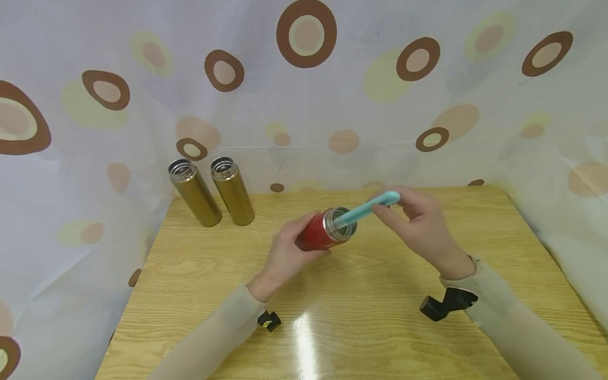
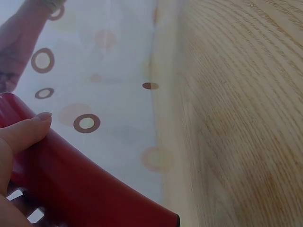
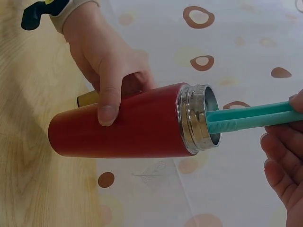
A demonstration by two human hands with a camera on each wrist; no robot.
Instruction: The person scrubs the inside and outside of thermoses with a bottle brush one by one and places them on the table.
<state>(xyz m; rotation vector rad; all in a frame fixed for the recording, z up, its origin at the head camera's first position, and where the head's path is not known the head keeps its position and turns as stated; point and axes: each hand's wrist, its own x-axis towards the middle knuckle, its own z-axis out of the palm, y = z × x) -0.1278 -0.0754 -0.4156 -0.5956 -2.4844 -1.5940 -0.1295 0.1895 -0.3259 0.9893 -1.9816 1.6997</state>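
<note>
My left hand grips the body of a red thermos bottle, whose steel-rimmed mouth is uncovered and tilts toward the right. Between the thumb and fingers of my right hand is the grooved handle of a teal bottle brush. The brush's far end is inside the bottle and hidden. In the right wrist view the red bottle lies nearly level, with the teal handle entering its threaded neck. The left wrist view shows my left thumb pressed along the red body.
Two gold thermos bottles stand uncapped at the table's back left. The wooden table meets a white curtain with brown and yellow rings behind and at both sides. A black camera mount sits on each wrist.
</note>
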